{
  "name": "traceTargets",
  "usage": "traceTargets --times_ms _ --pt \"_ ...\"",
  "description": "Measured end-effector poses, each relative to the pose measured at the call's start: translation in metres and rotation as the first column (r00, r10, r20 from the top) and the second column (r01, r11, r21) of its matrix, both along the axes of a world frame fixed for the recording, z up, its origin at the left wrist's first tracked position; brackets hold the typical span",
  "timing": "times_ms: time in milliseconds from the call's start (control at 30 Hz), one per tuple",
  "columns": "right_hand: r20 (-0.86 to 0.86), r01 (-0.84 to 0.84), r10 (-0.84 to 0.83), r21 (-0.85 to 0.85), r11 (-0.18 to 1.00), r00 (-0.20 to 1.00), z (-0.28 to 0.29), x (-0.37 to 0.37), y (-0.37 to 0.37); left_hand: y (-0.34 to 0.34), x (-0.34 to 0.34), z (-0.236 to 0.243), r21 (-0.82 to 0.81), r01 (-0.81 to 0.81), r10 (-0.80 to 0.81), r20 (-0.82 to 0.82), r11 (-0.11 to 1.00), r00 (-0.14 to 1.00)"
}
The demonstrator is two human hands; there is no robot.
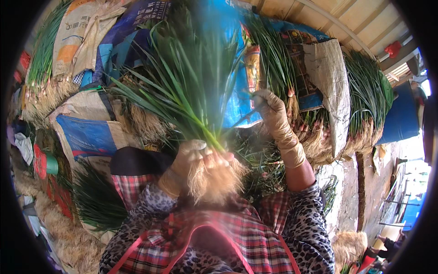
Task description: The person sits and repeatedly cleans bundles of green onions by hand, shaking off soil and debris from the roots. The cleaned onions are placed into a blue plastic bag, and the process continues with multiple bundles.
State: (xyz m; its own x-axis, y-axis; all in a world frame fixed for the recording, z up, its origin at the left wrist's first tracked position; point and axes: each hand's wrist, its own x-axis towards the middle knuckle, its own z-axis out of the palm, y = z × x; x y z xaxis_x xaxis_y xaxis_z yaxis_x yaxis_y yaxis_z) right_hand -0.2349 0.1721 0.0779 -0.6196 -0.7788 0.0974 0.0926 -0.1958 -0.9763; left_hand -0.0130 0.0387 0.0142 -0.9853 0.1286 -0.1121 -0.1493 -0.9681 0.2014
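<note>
My left hand [182,160], in a pale glove, is closed around a bunch of green onions [200,119] just above its roots. Long green leaves fan upward and away from me, and the pale, stringy roots [215,179] hang toward my lap. To the right, my right hand [270,106] is raised, also gloved, with its fingers pinched together. A thin dark strip [246,118] runs from those fingers down toward the bunch; I cannot tell what it is made of. Haze blurs the upper leaves.
More green onions lie in heaps at the far left [45,68] and far right [367,91], partly covered by woven sacks [331,75]. Loose leaf scraps [262,171] litter the ground before me. A blue barrel [401,112] stands at right, a green-and-red container [48,164] at left.
</note>
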Motion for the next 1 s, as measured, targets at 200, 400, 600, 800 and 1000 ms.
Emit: traceTargets --times_ms 200,400,600,800,1000 --pt "-0.492 0.436 -0.498 -0.245 0.866 0.714 0.054 -0.033 0.005 -0.006 0.009 -0.002 0.398 0.095 -0.106 0.006 0.912 0.994" --pt "-0.903 0.110 0.401 0.419 0.901 0.152 0.024 0.045 -0.031 0.015 0.005 0.044 -0.172 -0.207 0.222 0.075 0.963 0.972" --pt "-0.653 0.146 0.732 0.758 0.636 0.195 -0.023 0.049 0.029 0.000 0.007 0.001 0.088 -0.016 0.011 0.054 0.996 0.998" --pt "-0.700 0.140 0.427 0.596 0.791 0.572 0.002 0.048 0.036 0.005 0.007 0.003 -0.050 -0.155 0.160 0.134 0.987 0.978" --pt "-0.780 0.335 0.624 0.598 0.728 0.035 -0.019 0.058 -0.018 0.007 -0.002 0.008 -0.106 -0.193 0.212 0.200 0.975 0.957"
